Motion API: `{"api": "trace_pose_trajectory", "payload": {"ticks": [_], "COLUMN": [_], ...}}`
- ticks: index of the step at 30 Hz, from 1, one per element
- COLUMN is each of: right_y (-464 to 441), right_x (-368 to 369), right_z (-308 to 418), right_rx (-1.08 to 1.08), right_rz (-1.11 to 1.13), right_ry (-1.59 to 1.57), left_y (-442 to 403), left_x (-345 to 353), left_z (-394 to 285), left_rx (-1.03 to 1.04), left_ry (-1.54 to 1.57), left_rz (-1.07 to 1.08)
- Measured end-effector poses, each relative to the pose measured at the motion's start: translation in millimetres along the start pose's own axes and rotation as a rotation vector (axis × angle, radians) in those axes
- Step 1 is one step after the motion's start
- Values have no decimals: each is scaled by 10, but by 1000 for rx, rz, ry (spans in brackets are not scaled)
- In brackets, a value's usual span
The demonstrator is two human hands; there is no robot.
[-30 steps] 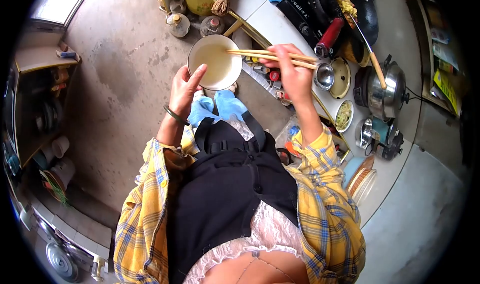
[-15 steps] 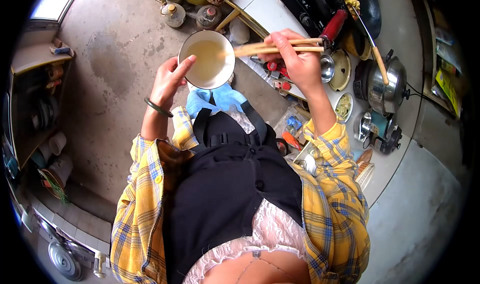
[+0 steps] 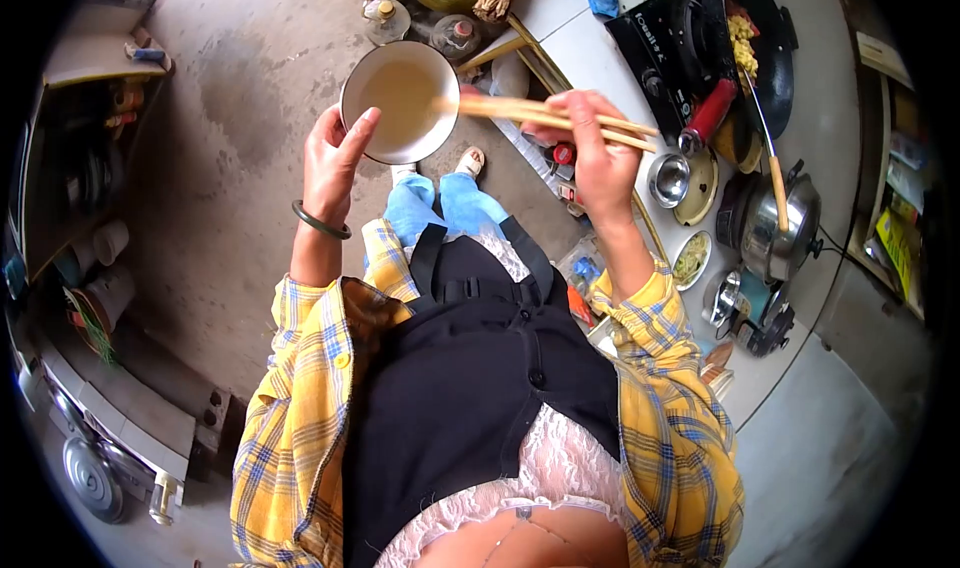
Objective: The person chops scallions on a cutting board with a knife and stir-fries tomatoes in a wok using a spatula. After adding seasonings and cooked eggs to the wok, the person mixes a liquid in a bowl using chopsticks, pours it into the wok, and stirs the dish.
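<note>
A white bowl with a dark rim point(image 3: 388, 68) holds a pale, cloudy liquid. My left hand point(image 3: 335, 158) grips its lower left side, with the thumb over the rim. In my right hand point(image 3: 597, 158) is a pair of wooden chopsticks point(image 3: 540, 114), held slanting to the left. Their far ends reach over the bowl's right side and are smeared by motion, so whether they touch the liquid is hard to tell. The bowl is in the air above the floor, in front of my feet.
On the counter point(image 3: 575, 53) at the right are a black stove point(image 3: 655, 58), a wok point(image 3: 775, 88) with yellow food and a spatula, a metal bowl point(image 3: 669, 179), a dish of shredded food point(image 3: 691, 259) and a steel pot point(image 3: 785, 233). Bottles point(image 3: 385, 20) stand beyond my bowl.
The view has turned and shifted. Against it, the bowl and my left hand now sit a little higher. The chopsticks have changed angle, their ends still at the bowl; both hands keep their holds.
</note>
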State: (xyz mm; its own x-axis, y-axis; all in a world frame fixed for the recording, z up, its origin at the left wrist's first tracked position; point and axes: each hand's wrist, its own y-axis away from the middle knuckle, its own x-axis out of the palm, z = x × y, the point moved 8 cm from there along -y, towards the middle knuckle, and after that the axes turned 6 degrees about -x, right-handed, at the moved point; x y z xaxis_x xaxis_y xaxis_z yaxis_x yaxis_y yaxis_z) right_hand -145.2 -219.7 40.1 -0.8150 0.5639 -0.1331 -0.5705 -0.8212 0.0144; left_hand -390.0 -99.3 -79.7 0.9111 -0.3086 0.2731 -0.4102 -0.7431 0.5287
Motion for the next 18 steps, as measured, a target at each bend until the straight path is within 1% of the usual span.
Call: {"api": "trace_pose_trajectory", "payload": {"ticks": [2, 3, 4, 6, 9, 12, 14, 15, 16, 18], "right_y": [-78, -75, -21, 18, -222, -565, -875, -1070, -1193, -1170], "right_x": [-1, 40, 106, 220, 234, 595, 782, 873, 878, 822], "right_z": [18, -39, -162, -213, -43, 5, 162, 160, 200, 54], "right_rx": [-24, 8, 100, 114, -50, 38, -101, -127, -155, 22], "right_rz": [-84, -10, 38, 46, -60, 210, 232, 297, 352, 396], "right_ry": [-14, -2, -20, -60, -15, 156, 129, 20, 89, 112], "left_y": [16, 18, 6, -30, -47, -89, -89, -84, -75, -71], "left_x": [-90, -126, -151, -190, -293, -421, -404, -401, -406, -394], "left_z": [-55, -78, -51, 40, 108, 229, 263, 269, 235, 153], "left_rx": [14, 21, 15, -1, -20, -172, -235, -267, -271, -277], "left_ry": [-25, -39, -14, 34, 16, -19, -25, -28, -27, -23], "left_rz": [-37, -55, -63, -75, -107, -128, -71, -44, -49, -63]}}
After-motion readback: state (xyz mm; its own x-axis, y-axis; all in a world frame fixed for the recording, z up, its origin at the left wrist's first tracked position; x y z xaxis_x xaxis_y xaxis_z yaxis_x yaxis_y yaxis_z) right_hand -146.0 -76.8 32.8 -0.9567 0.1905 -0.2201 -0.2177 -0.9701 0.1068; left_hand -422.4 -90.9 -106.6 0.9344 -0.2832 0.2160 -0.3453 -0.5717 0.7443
